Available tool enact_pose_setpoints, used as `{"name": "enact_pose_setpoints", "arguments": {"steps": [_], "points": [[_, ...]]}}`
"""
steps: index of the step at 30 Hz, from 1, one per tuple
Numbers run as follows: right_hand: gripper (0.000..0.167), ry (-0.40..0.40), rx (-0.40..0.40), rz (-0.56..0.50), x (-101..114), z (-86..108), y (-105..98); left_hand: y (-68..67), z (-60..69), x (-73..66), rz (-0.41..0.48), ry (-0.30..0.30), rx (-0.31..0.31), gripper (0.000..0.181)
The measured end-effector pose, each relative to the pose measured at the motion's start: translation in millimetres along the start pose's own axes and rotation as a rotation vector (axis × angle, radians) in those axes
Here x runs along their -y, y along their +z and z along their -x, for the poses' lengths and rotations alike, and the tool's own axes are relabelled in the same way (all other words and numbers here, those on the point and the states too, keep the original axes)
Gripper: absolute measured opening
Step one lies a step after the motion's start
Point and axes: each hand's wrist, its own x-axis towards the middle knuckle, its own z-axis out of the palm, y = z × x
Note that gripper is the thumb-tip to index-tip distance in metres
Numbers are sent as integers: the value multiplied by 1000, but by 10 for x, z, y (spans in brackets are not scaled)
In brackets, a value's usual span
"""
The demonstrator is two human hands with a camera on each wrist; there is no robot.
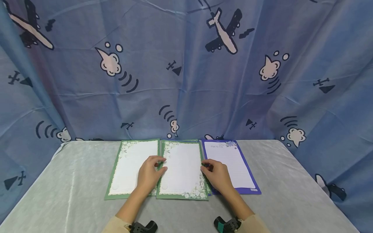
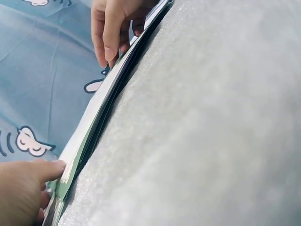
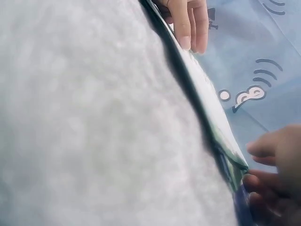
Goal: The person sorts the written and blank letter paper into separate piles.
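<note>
Middle pad (image 1: 181, 171) between grips (image 1: 149, 174) (image 1: 218, 176), seemingly pinched

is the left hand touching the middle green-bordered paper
Touching: the left wrist view shows the left hand with its thumb lying on the middle green-bordered paper, at its edge.

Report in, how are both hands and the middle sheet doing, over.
Left hand grips left edge of middle sheet; right hand grips right edge. Middle sheet printed side up. Left sheet and blue sheet close alongside.
</note>
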Motion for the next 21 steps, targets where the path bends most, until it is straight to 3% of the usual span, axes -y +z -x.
{"name": "enact_pose_setpoints", "arguments": {"steps": [12, 21], "points": [[23, -46, -35, 71, -30, 15, 22, 13, -1, 10, 20, 28, -42, 20], [26, -81, -51, 112, -26, 38, 41, -1, 2, 2, 33, 10, -24, 14]]}}
